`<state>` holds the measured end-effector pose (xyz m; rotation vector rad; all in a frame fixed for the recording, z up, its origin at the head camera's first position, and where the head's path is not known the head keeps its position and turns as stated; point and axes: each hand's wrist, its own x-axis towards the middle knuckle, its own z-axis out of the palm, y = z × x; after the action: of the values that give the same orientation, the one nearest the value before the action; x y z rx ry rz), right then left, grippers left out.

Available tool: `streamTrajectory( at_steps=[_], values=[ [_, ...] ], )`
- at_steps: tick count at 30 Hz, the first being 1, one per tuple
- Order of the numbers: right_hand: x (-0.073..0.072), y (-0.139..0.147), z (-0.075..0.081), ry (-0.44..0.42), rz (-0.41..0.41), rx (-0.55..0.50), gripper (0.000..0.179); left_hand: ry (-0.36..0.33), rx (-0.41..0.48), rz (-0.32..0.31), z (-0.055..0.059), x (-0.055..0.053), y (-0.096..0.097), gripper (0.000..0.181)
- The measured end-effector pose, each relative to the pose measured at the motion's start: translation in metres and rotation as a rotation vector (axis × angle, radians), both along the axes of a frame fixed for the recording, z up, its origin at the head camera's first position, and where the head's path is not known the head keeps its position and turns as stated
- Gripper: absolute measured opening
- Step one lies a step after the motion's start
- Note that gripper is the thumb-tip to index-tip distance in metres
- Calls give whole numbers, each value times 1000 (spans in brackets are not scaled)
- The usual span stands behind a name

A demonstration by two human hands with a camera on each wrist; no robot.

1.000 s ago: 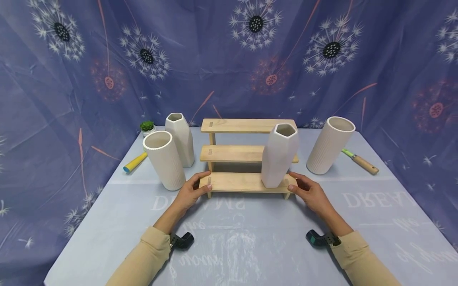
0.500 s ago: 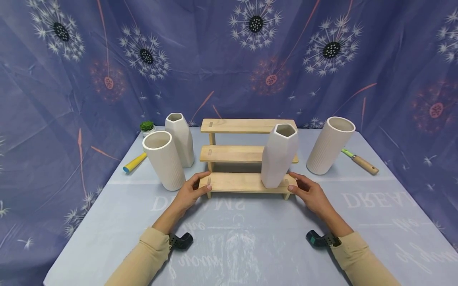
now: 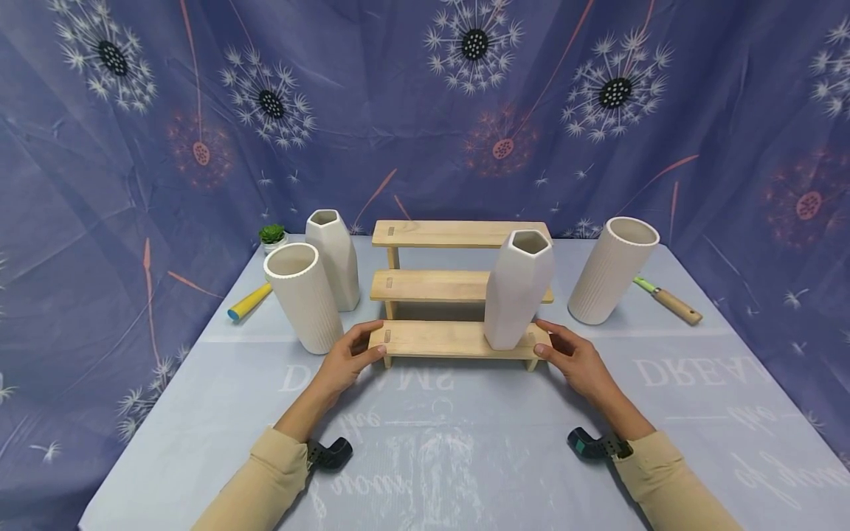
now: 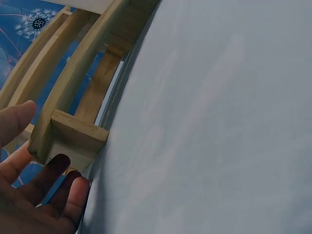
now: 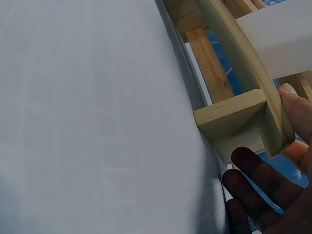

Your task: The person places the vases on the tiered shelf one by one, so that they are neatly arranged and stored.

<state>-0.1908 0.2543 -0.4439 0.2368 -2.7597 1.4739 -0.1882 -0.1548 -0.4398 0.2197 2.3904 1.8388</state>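
Note:
A three-tier wooden display stand (image 3: 434, 339) stands mid-table, a white faceted vase (image 3: 518, 295) upright on the right of its lowest board. My left hand (image 3: 344, 363) is at that board's left end. In the left wrist view its thumb (image 4: 19, 122) is lifted off the board, while the fingertips (image 4: 61, 162) remain close under the end. My right hand (image 3: 579, 361) holds the board's right end, thumb (image 5: 295, 109) against the board and the other fingers loosely bent by the leg (image 5: 234, 122).
To the left are a ribbed white vase (image 3: 307, 302), a second faceted vase (image 3: 335, 258), a small potted plant (image 3: 272, 236) and a yellow stick-like thing (image 3: 249, 301). At the right stand another ribbed vase (image 3: 611, 273) and a wooden-handled tool (image 3: 674, 304). A patterned curtain (image 3: 425, 110) hangs behind.
My left hand has drawn slightly left, its fingers easing off the stand's end. The right hand, the stand and the vases have stayed in place.

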Motion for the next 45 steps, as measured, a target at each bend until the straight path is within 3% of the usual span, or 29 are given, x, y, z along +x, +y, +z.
streamTrajectory(
  at_steps=[19, 25, 35, 45],
  values=[
    [-2, 1, -5, 15, -20, 38, 53, 1, 13, 99, 9, 27, -10, 50],
    [0, -1, -2, 11, -24, 33, 54, 15, 53, 184, 13, 35, -13, 48],
    [0, 0, -1, -10, -16, 12, 56, 135, 113, 379, 18, 47, -15, 39],
    [-2, 1, -3, 0, -18, 16, 56, 282, 164, 512, 22, 49, -18, 39]
  ],
)
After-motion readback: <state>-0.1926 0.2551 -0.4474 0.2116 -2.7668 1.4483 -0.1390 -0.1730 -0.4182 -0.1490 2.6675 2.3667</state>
